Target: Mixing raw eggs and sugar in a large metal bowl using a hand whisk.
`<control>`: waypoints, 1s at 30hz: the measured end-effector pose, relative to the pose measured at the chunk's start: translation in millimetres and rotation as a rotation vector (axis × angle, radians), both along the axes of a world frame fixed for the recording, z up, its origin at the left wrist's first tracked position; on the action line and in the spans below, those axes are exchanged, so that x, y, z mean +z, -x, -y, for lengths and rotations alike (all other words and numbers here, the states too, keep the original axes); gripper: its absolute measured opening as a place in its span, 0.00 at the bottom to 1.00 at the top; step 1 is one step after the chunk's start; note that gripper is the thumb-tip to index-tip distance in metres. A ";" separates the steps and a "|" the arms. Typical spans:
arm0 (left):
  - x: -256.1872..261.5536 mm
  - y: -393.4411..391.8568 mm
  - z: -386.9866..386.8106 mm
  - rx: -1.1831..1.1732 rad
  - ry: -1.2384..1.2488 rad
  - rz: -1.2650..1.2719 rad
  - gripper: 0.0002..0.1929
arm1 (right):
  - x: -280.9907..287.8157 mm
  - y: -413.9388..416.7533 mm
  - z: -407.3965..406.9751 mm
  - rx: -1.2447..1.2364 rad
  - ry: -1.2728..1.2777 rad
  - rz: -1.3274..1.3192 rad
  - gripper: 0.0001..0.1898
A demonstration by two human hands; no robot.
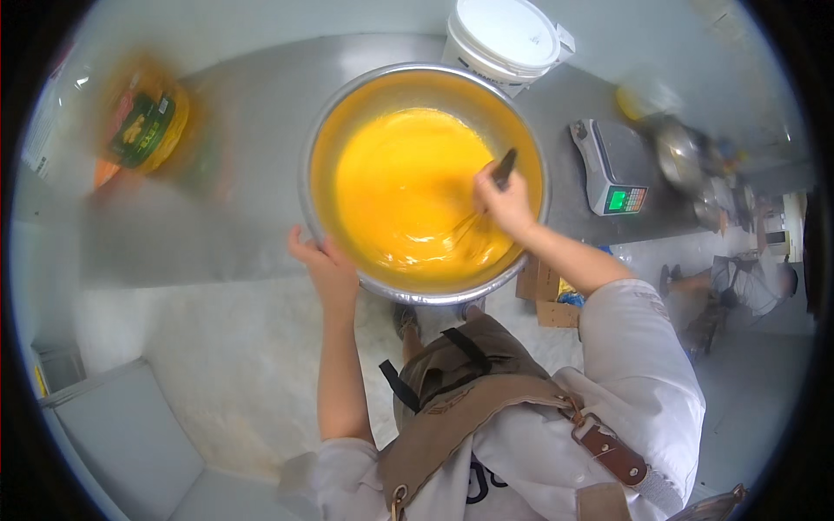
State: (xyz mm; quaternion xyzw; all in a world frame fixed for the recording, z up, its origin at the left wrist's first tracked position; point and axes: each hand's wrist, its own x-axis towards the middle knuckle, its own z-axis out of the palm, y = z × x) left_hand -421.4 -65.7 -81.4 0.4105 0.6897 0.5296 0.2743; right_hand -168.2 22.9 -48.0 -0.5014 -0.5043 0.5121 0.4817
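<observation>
A large stainless steel mixing bowl (427, 298) holds glossy yellow liquid (397, 182) and projects past the near edge of a metal worktable. Over the bowl's right side, my right hand (502, 198) is wrapped around the dark handle of a wire whisk (505, 168). The whisk's wires are blurred and dip into the liquid near the right wall. At the bowl's lower left, my left hand (326, 260) grips the rim, fingers spread along the outside.
A white lidded bucket (505, 36) stands behind the bowl. To the right sits a digital scale (616, 169), with metal bowls (677, 153) beyond. An oil jug (150, 124) is at left. A cardboard box (557, 312) lies below the table; another person (749, 283) is far right.
</observation>
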 end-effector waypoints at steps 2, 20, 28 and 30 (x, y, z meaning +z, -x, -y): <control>0.4 -1.3 -1.8 -0.015 -0.004 -0.008 0.23 | 1.0 -31.8 -39.5 -0.154 -0.100 0.112 0.08; -3.4 0.4 1.9 -0.061 0.017 -0.172 0.23 | -18.2 124.2 -1.0 0.234 -0.072 -0.108 0.09; 4.1 -0.4 -0.6 -0.043 0.027 -0.080 0.23 | -4.4 -21.1 -71.7 -0.232 -0.133 0.150 0.09; 2.2 0.2 -0.4 -0.061 0.015 -0.091 0.23 | -0.6 -19.5 -120.7 -0.345 -0.291 0.099 0.10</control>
